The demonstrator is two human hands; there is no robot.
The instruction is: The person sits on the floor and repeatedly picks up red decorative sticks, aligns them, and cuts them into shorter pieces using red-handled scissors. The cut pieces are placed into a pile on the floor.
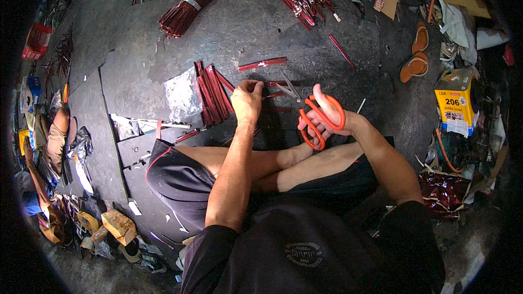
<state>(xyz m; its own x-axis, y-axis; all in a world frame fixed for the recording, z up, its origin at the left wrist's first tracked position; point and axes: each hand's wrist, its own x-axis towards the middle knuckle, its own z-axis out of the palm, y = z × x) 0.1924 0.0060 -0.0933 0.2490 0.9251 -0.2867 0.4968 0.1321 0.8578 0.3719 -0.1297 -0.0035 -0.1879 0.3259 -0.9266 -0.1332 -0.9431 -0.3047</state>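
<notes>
- Head view: our left hand (247, 103) pinches a dark red strip (281, 83) between its fingers, above the floor (147, 54), well in from its edges.
- Our right hand (329, 121) curls its fingers through orange-handled scissors (299, 100), blades parted.

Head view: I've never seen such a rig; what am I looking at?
No robot here: these are a person's own bare hands, seen from above by a wide fisheye camera worn on the head, which makes straight edges bend. The left hand pinches a dark red strip; the right hand holds orange-handled scissors, blades open near it. On the dark surface lie loose red strips, clear plastic beside them and, farther off, a red bundle with a pale band.
</notes>
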